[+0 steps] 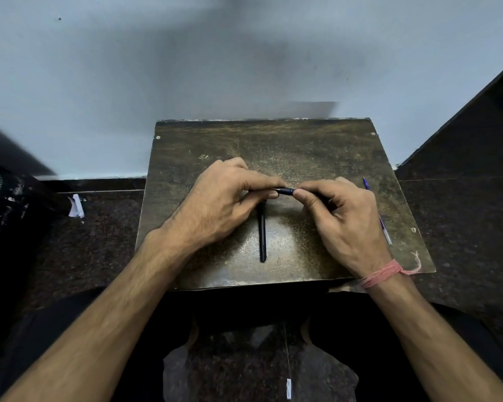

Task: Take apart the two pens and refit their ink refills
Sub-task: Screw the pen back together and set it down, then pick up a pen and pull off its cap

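Both hands meet over the middle of a worn, dark board (317, 146) that rests on the person's lap against a pale blue wall (128, 82). The left hand (224, 201) curls its thumb and forefinger round one end of a dark blue pen (285, 190), and the right hand (343, 210) pinches the other end between thumb and forefinger, so that only a short stretch of the barrel shows between the two grips, held level just above the board. Whether the pen's halves are joined or parted under the fingers cannot be told. A second, black pen (262, 236) lies on the board below the hands, pointing toward the person, its far end hidden under the left hand. Near the board's right edge lies a thin ink refill (385, 230), partly hidden behind the right hand. A pink thread band (381, 275) is tied round the right wrist. A scrap of white paper (76, 206) lies on the dark speckled floor (462, 227) to the left.
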